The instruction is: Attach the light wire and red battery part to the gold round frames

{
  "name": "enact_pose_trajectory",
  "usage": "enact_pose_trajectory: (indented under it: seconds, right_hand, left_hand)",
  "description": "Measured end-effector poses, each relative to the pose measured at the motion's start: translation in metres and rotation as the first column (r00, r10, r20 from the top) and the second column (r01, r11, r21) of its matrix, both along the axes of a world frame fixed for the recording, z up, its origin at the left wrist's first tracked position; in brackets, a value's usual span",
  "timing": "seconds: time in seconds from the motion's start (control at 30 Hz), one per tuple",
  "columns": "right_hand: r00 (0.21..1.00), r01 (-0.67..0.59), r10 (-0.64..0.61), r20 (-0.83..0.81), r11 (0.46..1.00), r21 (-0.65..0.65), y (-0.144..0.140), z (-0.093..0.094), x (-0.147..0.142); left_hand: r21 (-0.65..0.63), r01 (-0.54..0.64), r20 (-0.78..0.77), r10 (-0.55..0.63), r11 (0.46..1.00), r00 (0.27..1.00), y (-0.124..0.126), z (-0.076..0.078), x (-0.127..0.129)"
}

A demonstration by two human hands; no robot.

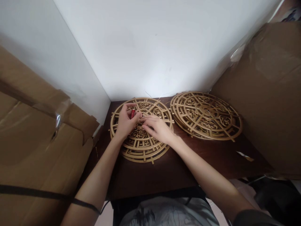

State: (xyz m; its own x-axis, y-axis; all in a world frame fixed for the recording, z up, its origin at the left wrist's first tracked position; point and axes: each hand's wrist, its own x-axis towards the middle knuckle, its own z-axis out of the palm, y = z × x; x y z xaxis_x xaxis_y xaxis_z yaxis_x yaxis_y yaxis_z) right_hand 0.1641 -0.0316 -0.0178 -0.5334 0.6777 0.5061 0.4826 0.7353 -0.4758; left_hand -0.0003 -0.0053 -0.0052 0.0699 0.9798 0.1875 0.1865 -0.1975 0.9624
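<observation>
A stack of round gold openwork panels, with scrollwork and crossing bars, lies in front of me. Over the middle of its top panel, my left hand is closed around a small red object; only a short piece shows, so its kind is unclear. My right hand meets it from the right, thumb and fingers drawn together at the panel's centre. Whatever those right fingertips hold, if anything, is hidden or too fine to make out. The two hands' fingertips are very close together.
A second stack of gold panels lies to the right on the dark brown table. A small blade-like piece rests near the right edge. Cardboard boxes stand at left and right; a white wall rises behind.
</observation>
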Motion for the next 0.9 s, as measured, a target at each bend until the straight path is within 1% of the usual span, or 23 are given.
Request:
enact_pose_trajectory:
  seconds: [0.07, 0.13, 0.23, 0.3, 0.37, 0.43, 0.5, 0.6, 0.73, 0.9]
  right_hand:
    - [1.0, 0.026, -0.026, -0.013, 1.0, 0.002, 0.0007, -0.001, -0.0003]
    - [0.999, 0.043, -0.043, -0.023, 0.999, 0.002, 0.0013, -0.0021, -0.0004]
    - [0.999, 0.047, -0.047, -0.02, 0.999, 0.007, 0.0019, -0.0027, 0.0001]
    - [0.999, 0.049, -0.049, -0.003, 0.999, 0.016, 0.0019, -0.002, 0.0007]
    - [0.998, 0.056, -0.057, 0.022, 0.998, 0.027, 0.0015, -0.0009, 0.0011]
    - [0.997, 0.065, -0.066, 0.042, 0.997, 0.035, 0.0011, 0.0, 0.0015]
    - [0.996, 0.07, -0.072, 0.051, 0.997, 0.034, 0.0008, 0.0006, 0.0018]
    - [0.996, 0.065, -0.065, 0.052, 0.998, 0.017, 0.001, 0.0003, 0.0022]
    - [0.999, 0.026, -0.026, 0.022, 1.0, 0.002, 0.0023, -0.0013, 0.0019]
    - [0.999, 0.034, -0.034, -0.014, 0.999, -0.023, 0.0011, -0.001, -0.0003]
  left_hand:
    - [0.0, -0.045, 0.054, 0.045, 0.999, 0.998, -0.0014, 0.003, 0.0009]
    - [0.015, -0.08, 0.074, 0.079, 0.997, 0.994, -0.0027, 0.006, 0.0016]
    - [0.053, -0.064, 0.05, 0.061, 0.997, 0.997, -0.0037, 0.0082, 0.0017]
    - [0.09, -0.015, -0.021, 0.017, 0.996, 1.0, -0.0037, 0.0074, 0.0015]
    - [0.135, 0.031, -0.146, -0.011, 0.99, 0.989, -0.0038, 0.0056, 0.001]
    - [0.177, 0.057, -0.272, -0.007, 0.983, 0.962, -0.0043, 0.0042, 0.0004]
    - [0.206, 0.07, -0.348, 0.006, 0.976, 0.937, -0.0054, 0.0041, 0.0001]
    - [0.253, 0.074, -0.396, 0.033, 0.965, 0.918, -0.0076, 0.0063, 0.0005]
    - [0.298, 0.084, -0.457, 0.064, 0.951, 0.887, -0.0083, 0.007, 0.0018]
    - [0.257, 0.011, -0.466, 0.113, 0.966, 0.878, -0.0033, 0.0018, -0.0011]
